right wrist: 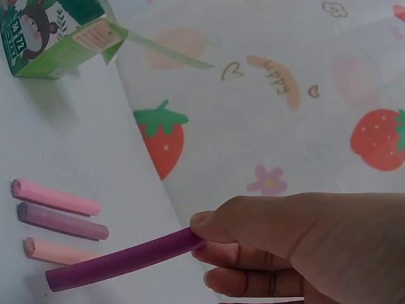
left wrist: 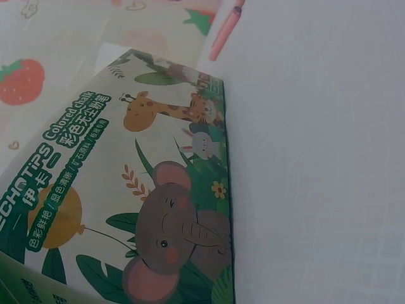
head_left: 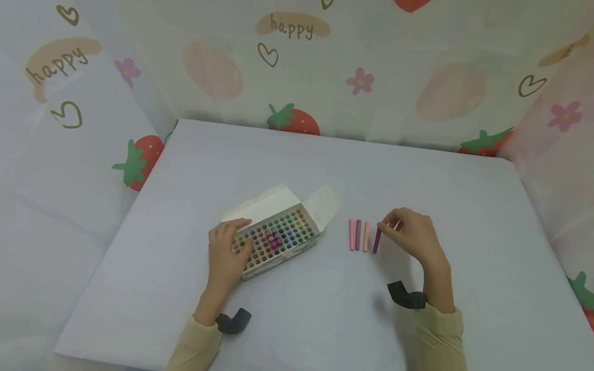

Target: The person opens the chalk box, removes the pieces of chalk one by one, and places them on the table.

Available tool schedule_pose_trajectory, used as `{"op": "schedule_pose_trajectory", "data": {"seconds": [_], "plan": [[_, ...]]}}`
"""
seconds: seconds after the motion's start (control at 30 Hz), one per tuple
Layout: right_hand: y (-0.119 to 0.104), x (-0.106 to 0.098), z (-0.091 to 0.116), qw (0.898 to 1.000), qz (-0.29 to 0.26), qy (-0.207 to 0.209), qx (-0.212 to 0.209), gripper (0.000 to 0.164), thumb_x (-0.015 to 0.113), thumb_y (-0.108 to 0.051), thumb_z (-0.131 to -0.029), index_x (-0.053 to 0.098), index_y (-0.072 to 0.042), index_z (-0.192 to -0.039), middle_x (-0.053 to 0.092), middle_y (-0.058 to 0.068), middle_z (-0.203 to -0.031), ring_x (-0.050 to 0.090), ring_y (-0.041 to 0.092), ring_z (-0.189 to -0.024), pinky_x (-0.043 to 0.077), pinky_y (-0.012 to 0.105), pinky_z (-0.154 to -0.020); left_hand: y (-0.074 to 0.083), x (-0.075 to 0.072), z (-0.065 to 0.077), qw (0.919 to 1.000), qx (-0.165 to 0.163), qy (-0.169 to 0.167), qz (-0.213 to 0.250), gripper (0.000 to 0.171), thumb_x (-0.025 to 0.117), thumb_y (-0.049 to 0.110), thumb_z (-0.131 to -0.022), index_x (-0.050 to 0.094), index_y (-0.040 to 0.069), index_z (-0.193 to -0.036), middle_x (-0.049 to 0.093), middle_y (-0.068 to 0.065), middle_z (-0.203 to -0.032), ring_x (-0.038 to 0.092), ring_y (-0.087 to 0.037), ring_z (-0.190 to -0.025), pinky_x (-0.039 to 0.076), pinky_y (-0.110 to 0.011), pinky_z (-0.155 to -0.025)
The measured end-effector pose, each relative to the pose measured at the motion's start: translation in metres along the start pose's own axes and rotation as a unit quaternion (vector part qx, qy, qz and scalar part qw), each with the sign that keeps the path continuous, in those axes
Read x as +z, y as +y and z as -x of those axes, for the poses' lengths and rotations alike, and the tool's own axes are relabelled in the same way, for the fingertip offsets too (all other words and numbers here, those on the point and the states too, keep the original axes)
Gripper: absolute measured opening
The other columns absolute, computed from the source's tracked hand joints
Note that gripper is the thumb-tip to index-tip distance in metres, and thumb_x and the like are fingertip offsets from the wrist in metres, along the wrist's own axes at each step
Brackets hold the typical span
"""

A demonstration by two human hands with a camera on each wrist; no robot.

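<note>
My right hand [head_left: 410,234] pinches a dark purple chalk stick [right wrist: 120,261] by its upper end, between thumb and fingers. The stick slants down toward the table, its lower end close to the surface. Left of it three chalk sticks lie side by side: a pink one [head_left: 351,235], a mauve one [head_left: 358,235] and a peach one [head_left: 366,237]. My left hand [head_left: 227,255] holds the left end of an open chalk box [head_left: 278,256], its thumb over the upright chalk ends. In the box's middle, several pink and purple sticks [head_left: 274,238] stand higher than the others.
A white-covered table [head_left: 278,154] bears everything. The box's lid flap [head_left: 264,202] is folded back on the far side, and a side flap [head_left: 323,206] sticks out to the right. Patterned sheets with strawberries [head_left: 297,121] hang behind and beside the table.
</note>
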State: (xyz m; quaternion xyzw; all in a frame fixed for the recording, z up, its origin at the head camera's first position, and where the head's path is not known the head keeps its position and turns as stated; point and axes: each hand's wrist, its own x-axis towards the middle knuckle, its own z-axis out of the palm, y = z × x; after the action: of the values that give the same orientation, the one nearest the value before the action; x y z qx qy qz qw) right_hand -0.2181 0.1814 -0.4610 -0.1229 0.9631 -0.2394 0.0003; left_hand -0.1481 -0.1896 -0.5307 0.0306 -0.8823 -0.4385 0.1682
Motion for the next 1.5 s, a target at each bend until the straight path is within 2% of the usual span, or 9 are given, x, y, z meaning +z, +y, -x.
{"op": "schedule_pose_trajectory", "data": {"seconds": [0.37,0.77,1.07,1.5], "plan": [[0.015,0.014,-0.008,1.000,0.001,-0.014,0.025,0.021,0.062,-0.027,-0.086,0.068,-0.007,-0.085,0.064,0.005,-0.077,0.055,0.020,-0.070,0.036,0.042,-0.072,0.002,-0.001,0.000,1.0000,-0.005,-0.004,0.004,0.036,0.062,0.012,-0.080,0.059,0.018,-0.116,0.053,-0.004,-0.118,0.033,-0.028,-0.118,0.027,-0.052,-0.095],[0.030,0.033,-0.016,0.997,-0.027,-0.024,0.075,0.027,0.061,-0.031,-0.087,0.065,-0.005,-0.090,0.063,0.010,-0.083,0.054,0.023,-0.076,0.038,0.031,-0.064,-0.001,0.000,0.000,0.9999,0.002,0.001,0.011,0.036,0.062,0.011,-0.080,0.059,0.018,-0.116,0.054,-0.003,-0.118,0.033,-0.027,-0.119,0.028,-0.052,-0.094],[0.032,0.044,-0.018,0.994,-0.012,-0.020,0.102,0.030,0.058,-0.034,-0.088,0.065,-0.004,-0.090,0.065,0.013,-0.087,0.056,0.026,-0.080,0.042,0.042,-0.072,-0.001,0.000,0.001,0.9999,0.002,0.002,0.010,0.036,0.062,0.012,-0.081,0.059,0.018,-0.116,0.054,-0.003,-0.118,0.033,-0.027,-0.119,0.028,-0.052,-0.094],[0.029,0.049,-0.019,0.994,0.006,-0.006,0.107,0.030,0.058,-0.034,-0.088,0.064,-0.005,-0.086,0.066,0.011,-0.082,0.056,0.026,-0.076,0.036,0.047,-0.077,0.000,-0.001,0.001,1.0000,0.000,0.002,0.009,0.035,0.062,0.012,-0.081,0.060,0.018,-0.116,0.054,-0.003,-0.117,0.033,-0.027,-0.119,0.028,-0.052,-0.095]]}}
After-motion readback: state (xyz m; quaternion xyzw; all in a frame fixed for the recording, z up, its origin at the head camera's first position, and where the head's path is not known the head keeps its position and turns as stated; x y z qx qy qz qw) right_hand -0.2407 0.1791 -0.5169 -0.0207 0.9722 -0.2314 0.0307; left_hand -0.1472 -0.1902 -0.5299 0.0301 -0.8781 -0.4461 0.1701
